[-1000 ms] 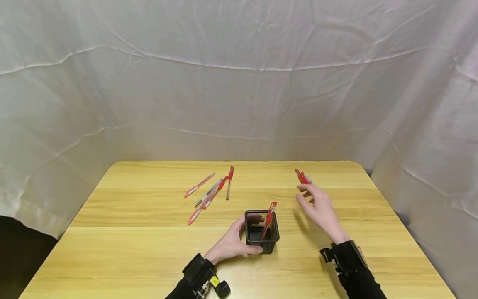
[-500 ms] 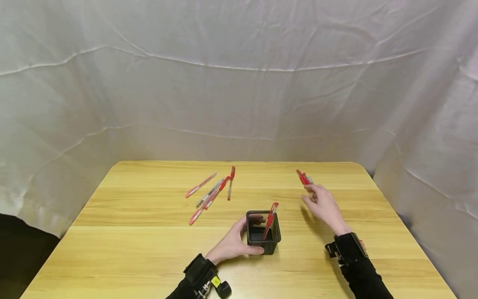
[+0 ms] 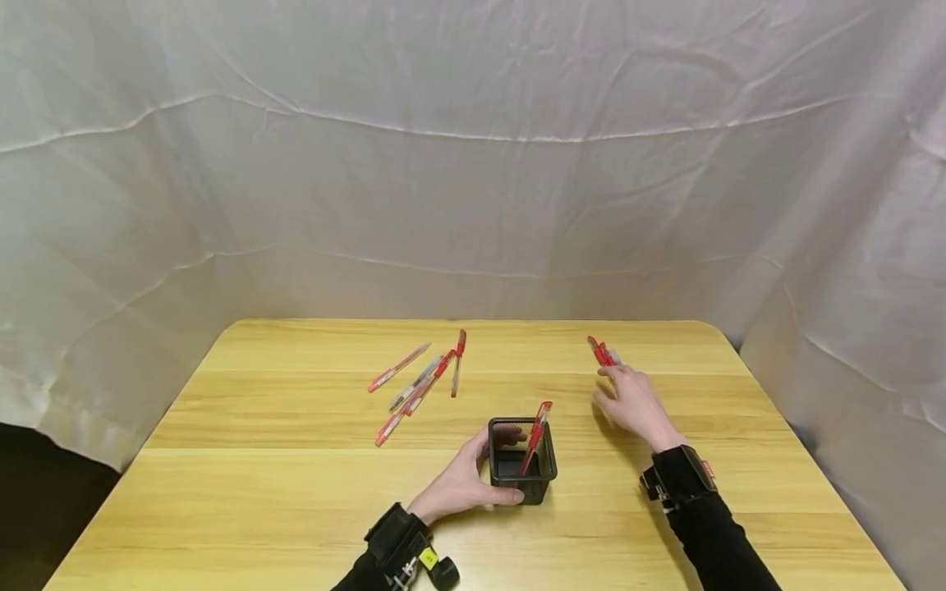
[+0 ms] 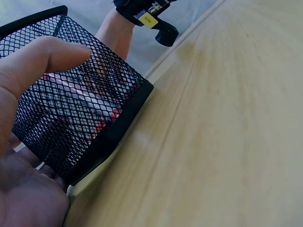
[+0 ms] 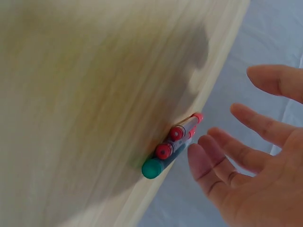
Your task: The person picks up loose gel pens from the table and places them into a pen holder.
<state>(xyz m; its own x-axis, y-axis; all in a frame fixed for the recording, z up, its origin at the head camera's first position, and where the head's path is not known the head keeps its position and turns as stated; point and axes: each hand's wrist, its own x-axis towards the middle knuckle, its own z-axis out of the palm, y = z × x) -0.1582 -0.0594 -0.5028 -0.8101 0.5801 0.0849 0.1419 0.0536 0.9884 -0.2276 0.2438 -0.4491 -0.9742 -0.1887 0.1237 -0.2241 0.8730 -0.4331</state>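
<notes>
The left hand (image 3: pixel 456 486) grips a black mesh pen cup (image 3: pixel 537 492), upright on the wooden table (image 3: pixel 251 501), where we see one red pen (image 3: pixel 534 437) leaning inside. The right hand (image 3: pixel 639 404), fingers loosely parted and holding nothing, hovers beside three bunched pens (image 3: pixel 595 351) toward the table's far edge; whether a fingertip touches them, we cannot quite tell. The right wrist view shows us two red ends (image 5: pixel 164 151) and one green end (image 5: pixel 152 168). More pens (image 3: pixel 444 364) lie scattered to the cup's left. For a clean lift, we judge, thumb and forefinger should pinch a single outer pen near its middle and part it from its neighbours, while the left hand steadies the cup.
</notes>
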